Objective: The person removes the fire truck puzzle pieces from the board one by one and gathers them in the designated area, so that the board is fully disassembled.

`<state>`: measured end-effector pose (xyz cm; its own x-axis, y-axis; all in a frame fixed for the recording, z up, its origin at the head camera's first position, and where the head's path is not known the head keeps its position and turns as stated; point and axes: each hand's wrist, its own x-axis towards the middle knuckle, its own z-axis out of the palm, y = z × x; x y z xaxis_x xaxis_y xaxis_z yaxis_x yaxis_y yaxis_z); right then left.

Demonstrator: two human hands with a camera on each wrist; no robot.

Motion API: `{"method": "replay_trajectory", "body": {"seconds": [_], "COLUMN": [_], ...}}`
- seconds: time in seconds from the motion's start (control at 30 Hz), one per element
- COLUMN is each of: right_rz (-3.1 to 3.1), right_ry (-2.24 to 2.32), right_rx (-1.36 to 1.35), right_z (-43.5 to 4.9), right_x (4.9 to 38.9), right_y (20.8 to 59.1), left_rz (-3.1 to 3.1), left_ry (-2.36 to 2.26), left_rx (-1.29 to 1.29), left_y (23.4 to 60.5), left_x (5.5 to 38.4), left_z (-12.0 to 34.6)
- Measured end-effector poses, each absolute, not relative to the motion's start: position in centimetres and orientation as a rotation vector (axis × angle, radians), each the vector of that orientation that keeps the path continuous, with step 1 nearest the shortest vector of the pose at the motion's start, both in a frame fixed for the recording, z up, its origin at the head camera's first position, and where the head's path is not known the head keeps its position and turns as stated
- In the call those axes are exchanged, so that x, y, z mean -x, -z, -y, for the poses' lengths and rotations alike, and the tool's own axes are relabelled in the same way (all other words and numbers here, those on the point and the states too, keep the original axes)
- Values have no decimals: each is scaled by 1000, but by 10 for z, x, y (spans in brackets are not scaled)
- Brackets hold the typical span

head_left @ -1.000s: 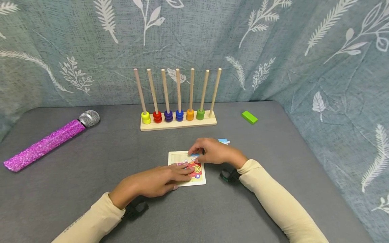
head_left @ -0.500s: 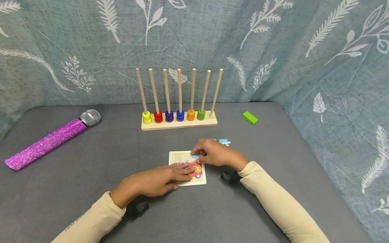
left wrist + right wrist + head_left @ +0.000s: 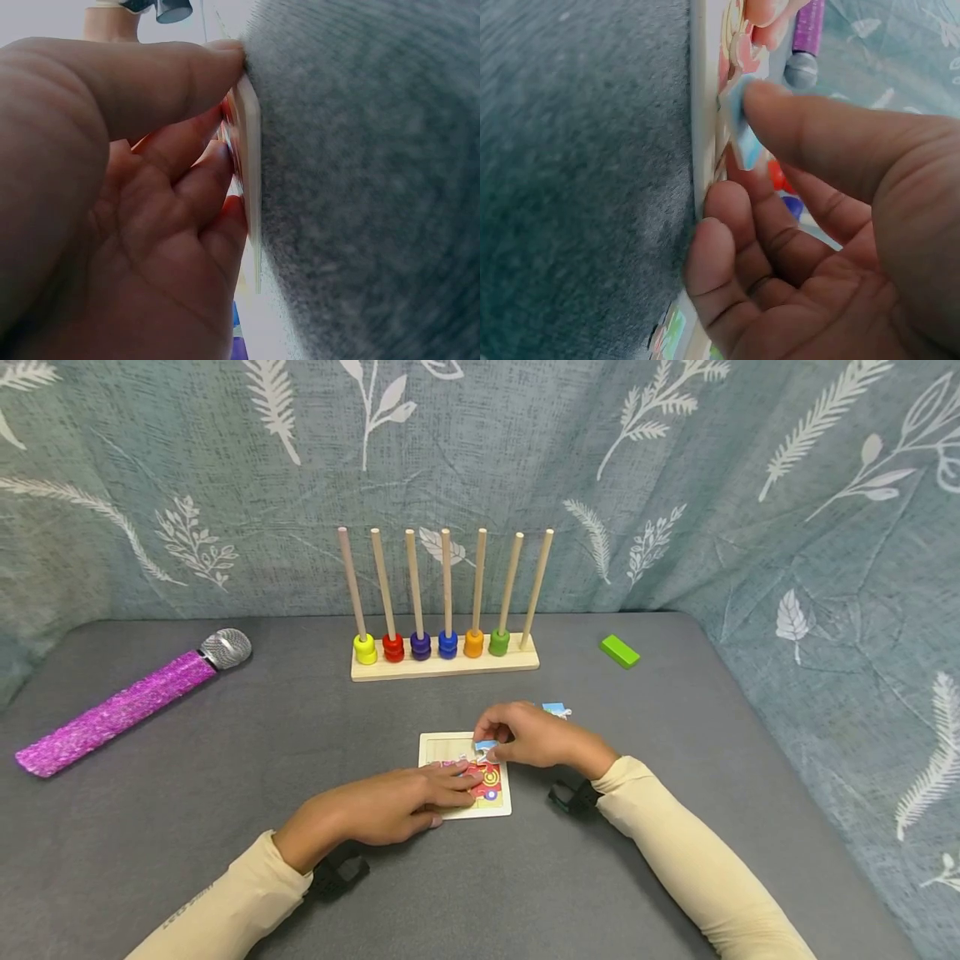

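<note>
- Patterned curtain [image 3: 480, 452] across the top of the frame; grey table [image 3: 300, 718] below it.
- Purple glittery microphone [image 3: 123, 706] at the left, well apart from the work.
- Peg stand [image 3: 446, 671] with coloured beads, upper middle, behind the work.
- Left hand [image 3: 382, 806], lower middle: fingers extended over the board, thumb at its near edge, gripping nothing. This looks like a useful brace; light, steady pressure should keep the board from sliding, with the fingertips kept off the area being filled.
- Right hand [image 3: 528, 739], right of centre: thumb and finger pinch a puzzle piece at the board's right side.
- Puzzle board [image 3: 441, 749], centre of the frame, flat on the table; red-patterned pieces lie in its lower part, and bare wood shows at its upper left.
- Green block [image 3: 619, 651], upper right, well apart from the board.
- Loose pieces [image 3: 555, 707], just beyond the right hand and partly hidden by it.
- Blue-and-white puzzle piece [image 3: 748, 142], tilted in the pinch; whether it touches its neighbours is unclear. Best to line up its tabs first, lower it level, then press evenly; forcing it while tilted could lift the adjoining pieces.
</note>
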<state>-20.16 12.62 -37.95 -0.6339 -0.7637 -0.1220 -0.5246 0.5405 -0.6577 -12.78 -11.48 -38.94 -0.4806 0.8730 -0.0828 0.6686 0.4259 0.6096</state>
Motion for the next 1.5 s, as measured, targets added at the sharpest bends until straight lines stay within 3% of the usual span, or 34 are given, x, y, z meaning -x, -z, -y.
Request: {"method": "replay_trajectory", "body": {"seconds": [0.83,1.5], "right_rz": [-2460,-2536], "right_ry": [1050,1147], "right_rx": [1096,933], "right_z": [-154,-194], "right_x": [210,216], "right_y": [369,354], "left_rz": [-2281,-2284], "left_ry": [-713,-718], "left_rx": [-1348,-1350], "left_y": [390,391], "left_x": [129,127], "left_z": [114,114]}}
